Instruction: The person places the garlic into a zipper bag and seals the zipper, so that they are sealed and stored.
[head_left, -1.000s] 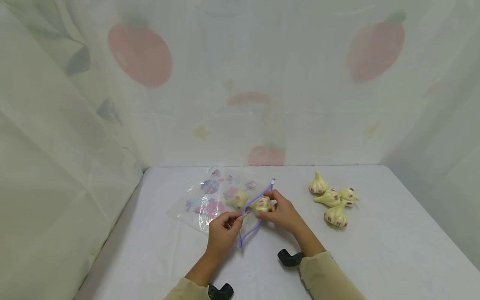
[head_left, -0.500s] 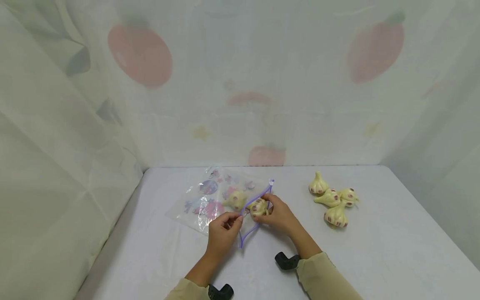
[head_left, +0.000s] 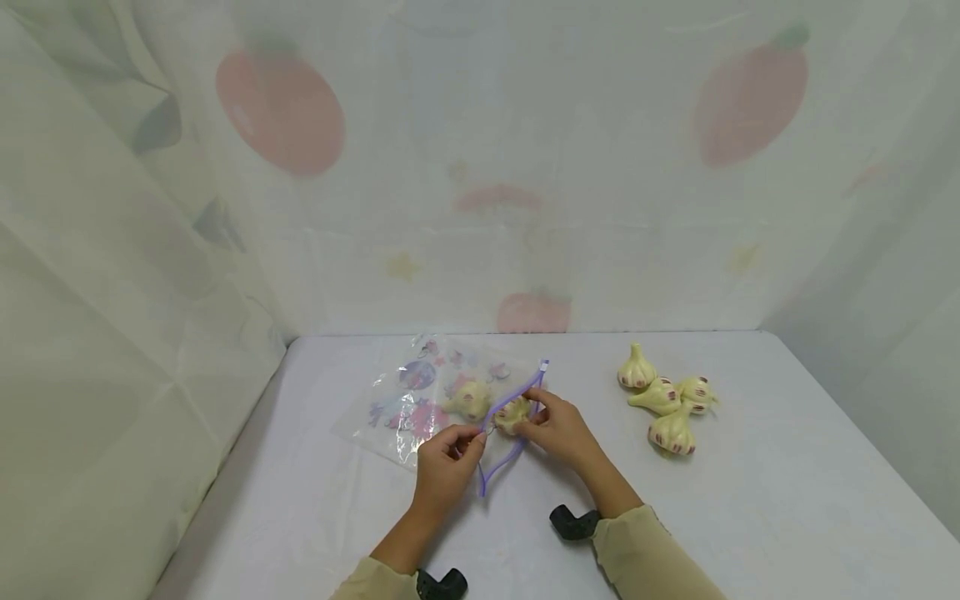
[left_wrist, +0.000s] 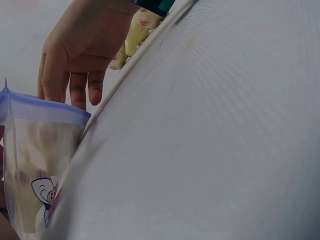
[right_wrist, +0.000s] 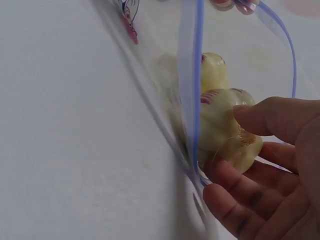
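Right in the mouth of the clear, purple-edged plastic bag [head_left: 417, 377] sits a pale yellow, purple-striped, glossy garlic bulb [right_wrist: 227, 130], and the right-hand grip [head_left: 558, 432] has it pinched, thumb one side, fingers the other! Just left of that, the left-hand grip [head_left: 444, 467] pinches the bag's rim. Deeper inside, further left of the right-hand grip, lies a second garlic bulb [head_left: 472, 400]. Off to its right, four matching bulbs [head_left: 658, 395] cluster on the white bench [head_left: 787, 483].
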